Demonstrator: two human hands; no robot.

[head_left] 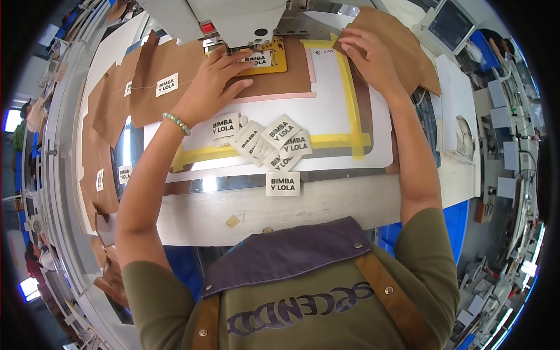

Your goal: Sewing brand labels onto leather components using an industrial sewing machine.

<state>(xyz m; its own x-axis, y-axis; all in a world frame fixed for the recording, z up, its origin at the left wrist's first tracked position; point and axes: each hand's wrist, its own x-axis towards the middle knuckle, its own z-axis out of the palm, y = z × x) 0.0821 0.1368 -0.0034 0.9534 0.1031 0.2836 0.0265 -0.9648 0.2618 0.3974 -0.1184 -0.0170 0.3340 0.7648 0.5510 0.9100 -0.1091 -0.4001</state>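
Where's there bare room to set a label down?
Two patches: the white sheet right of the label pile, inside the yellow tape; and the table front between the lone label and the right forearm. Crowded: beneath the sewing machine, around the left hand, and leftward, under brown pieces.

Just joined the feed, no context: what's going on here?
A person's left hand lies over a flat yellow plate under a white sewing-machine head, fingers by a white rectangular label in the plate's opening. The right hand is at the edge of a brown sheet. Loose white labels with black print lie in front; to the left, brown panels bear similar labels.
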